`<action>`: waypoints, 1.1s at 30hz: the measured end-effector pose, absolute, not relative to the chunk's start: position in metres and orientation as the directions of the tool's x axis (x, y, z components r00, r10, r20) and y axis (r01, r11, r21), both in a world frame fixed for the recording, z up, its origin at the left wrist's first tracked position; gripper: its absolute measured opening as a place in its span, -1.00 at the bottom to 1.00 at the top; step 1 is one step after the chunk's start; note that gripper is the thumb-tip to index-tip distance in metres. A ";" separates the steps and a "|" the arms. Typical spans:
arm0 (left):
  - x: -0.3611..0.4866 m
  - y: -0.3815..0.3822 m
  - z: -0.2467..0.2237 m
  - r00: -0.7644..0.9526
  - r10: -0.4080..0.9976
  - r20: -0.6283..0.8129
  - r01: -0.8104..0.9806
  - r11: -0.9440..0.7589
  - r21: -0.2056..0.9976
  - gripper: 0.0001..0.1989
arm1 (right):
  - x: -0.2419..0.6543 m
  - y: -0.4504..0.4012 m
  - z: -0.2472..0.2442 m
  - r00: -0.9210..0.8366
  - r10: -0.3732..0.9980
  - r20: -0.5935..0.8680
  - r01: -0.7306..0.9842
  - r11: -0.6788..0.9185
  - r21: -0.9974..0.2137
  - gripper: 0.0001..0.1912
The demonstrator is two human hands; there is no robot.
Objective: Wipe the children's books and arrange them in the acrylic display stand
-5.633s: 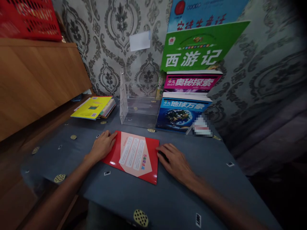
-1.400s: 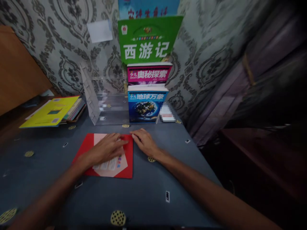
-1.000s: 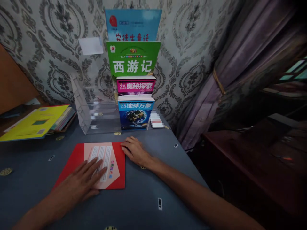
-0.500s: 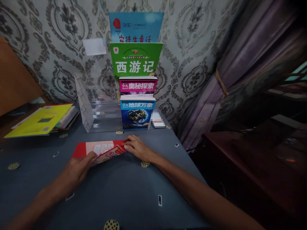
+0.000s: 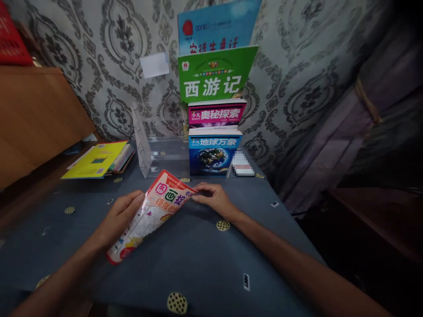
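Observation:
A thin red-edged book (image 5: 155, 211) with large colourful Chinese characters on its cover is tilted above the dark blue tablecloth. My left hand (image 5: 127, 209) grips its left edge. The fingers of my right hand (image 5: 213, 198) pinch its upper right corner. Just beyond stands a clear acrylic display rack (image 5: 143, 145), its left part showing bare shelves. On its right side are tiered a blue book with a globe (image 5: 211, 160), a pink-titled book (image 5: 216, 116), a green book (image 5: 216, 72) and a light-blue book (image 5: 218, 24) at the top.
Several books are stacked at the left, a yellow one (image 5: 95, 160) uppermost. Behind them is a brown wooden piece (image 5: 42, 105), with a red item (image 5: 13, 37) above it. A blurred white item (image 5: 243, 165) lies right of the rack. A tied curtain (image 5: 330, 141) hangs beyond the table's right edge.
The book has turned in my hands, so its front cover now faces me where a red and pink side showed before. My view has shifted left.

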State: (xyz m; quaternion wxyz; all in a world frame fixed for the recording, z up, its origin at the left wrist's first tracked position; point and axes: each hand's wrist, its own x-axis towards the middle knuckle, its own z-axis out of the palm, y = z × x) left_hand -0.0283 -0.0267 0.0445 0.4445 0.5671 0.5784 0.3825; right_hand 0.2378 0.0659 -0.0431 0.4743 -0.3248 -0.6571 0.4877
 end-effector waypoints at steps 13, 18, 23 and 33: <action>-0.007 -0.017 0.020 -0.212 0.939 -0.269 -0.305 0.198 0.931 -0.70 | 0.218 0.042 -0.026 -0.448 0.894 -0.019 -0.321 -0.180 -0.930 -0.57; -0.028 -0.017 -0.002 -0.092 0.945 -0.314 -0.110 0.304 0.946 -0.62 | 0.224 0.049 -0.030 -0.438 0.896 -0.072 -0.173 -0.163 -0.971 -0.59; -0.052 -0.014 -0.011 0.054 0.969 -0.242 0.394 0.202 0.897 -0.57 | 0.226 0.052 -0.040 -0.424 0.900 -0.104 0.065 -0.084 -0.994 -0.54; -0.055 0.013 -0.021 0.203 0.926 0.320 0.851 -0.328 0.409 -0.78 | 0.232 0.054 -0.043 -0.300 0.942 0.150 0.508 0.290 -0.811 -0.70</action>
